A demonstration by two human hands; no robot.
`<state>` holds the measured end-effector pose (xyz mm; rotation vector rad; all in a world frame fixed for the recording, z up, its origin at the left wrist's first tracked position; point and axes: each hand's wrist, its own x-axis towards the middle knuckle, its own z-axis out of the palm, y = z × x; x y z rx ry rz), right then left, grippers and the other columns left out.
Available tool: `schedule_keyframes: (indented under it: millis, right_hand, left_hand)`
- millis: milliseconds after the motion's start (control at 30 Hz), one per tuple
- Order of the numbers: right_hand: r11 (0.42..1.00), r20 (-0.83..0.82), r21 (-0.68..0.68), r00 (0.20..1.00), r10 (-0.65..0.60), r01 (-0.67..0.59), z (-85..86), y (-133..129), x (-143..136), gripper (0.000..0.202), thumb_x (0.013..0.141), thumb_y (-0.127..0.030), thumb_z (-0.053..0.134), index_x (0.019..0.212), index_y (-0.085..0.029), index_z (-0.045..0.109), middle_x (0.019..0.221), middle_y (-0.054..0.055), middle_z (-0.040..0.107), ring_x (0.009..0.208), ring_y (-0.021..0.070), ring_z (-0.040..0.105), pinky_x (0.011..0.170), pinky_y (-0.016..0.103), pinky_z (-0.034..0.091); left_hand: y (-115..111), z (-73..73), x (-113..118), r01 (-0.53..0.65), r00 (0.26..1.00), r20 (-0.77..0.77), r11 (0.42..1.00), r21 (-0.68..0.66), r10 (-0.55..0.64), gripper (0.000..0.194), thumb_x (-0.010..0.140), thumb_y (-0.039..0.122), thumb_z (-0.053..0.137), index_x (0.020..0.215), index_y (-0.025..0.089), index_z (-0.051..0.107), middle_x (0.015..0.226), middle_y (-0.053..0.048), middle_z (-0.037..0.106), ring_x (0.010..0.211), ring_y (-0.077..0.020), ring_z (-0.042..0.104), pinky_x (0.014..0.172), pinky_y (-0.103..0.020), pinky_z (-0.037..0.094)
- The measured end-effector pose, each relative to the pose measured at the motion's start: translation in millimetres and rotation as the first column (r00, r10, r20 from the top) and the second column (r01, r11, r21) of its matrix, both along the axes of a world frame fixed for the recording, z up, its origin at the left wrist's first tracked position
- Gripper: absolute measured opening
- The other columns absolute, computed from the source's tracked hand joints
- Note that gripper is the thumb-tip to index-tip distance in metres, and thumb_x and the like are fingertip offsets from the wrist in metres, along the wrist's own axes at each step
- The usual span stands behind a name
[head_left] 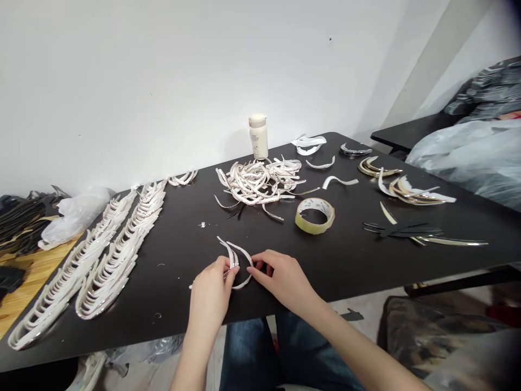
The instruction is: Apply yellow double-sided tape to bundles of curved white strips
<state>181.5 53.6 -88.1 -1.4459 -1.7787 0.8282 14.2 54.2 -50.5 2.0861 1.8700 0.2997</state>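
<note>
My left hand (pixel 214 285) pinches one or more curved white strips (pixel 230 252) with shiny edges between thumb and fingertips, just above the black table. Another curved white strip (pixel 245 253) bows out to the right, and my right hand (pixel 280 274) has its thumb and fingers closed on it at mid-curve. The two hands are close together near the table's front edge. Behind them lies a tangled pile of similar white strips (pixel 256 182). A roll of yellowish tape (pixel 315 215) rests on its side face to the right of the pile.
Two long rows of nested white strips (pixel 118 260) run down the table's left side. A cream bottle (pixel 258 136) stands behind the pile by the wall. Gold strips (pixel 419 193) and black strips (pixel 399 230) lie at right. A plastic bag (pixel 77 214) sits at far left.
</note>
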Motion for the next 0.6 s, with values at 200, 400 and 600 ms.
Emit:
schedule_keyframes:
  millis: [200, 400, 600]
  right_hand:
    - [0.960, -0.457, -0.275, 0.886, -0.079, -0.057, 3.5, -6, 10, 0.021, 0.082, -0.040, 0.064, 0.088, -0.019, 0.064, 0.080, 0.001, 0.066, 0.074, 0.0157, 0.060, 0.065, 0.027, 0.047]
    - [0.893, -0.787, -0.373, 0.596, -0.160, -0.253, 23.1, -29, 3, 0.030, 0.075, -0.044, 0.071, 0.082, -0.016, 0.065, 0.072, 0.000, 0.064, 0.064, 0.0107, 0.058, 0.060, 0.022, 0.048]
    - [0.887, -0.866, -0.376, 0.442, -0.234, -0.268, 31.8, -50, -17, 0.030, 0.076, -0.044, 0.072, 0.083, -0.016, 0.074, 0.068, 0.002, 0.068, 0.062, 0.0094, 0.058, 0.061, 0.020, 0.050]
  left_hand:
    - [-20, 18.7, -16, -0.178, 0.951, 0.269, 0.982, 0.070, 0.153, 0.020, 0.087, 0.039, 0.054, 0.082, 0.024, 0.066, 0.082, 0.000, 0.072, 0.078, -0.0204, 0.064, 0.068, -0.027, 0.042]
    - [-62, 35.0, -16, -0.235, 0.718, 0.672, 0.972, -0.010, 0.180, 0.014, 0.074, 0.036, 0.071, 0.072, 0.022, 0.071, 0.069, 0.002, 0.072, 0.065, -0.0144, 0.063, 0.062, -0.019, 0.049]
    - [-69, 18.1, 11, -0.233, 0.682, 0.711, 0.972, -0.010, 0.171, 0.011, 0.073, 0.029, 0.072, 0.066, 0.021, 0.070, 0.060, 0.003, 0.068, 0.056, -0.0117, 0.060, 0.054, -0.017, 0.047]
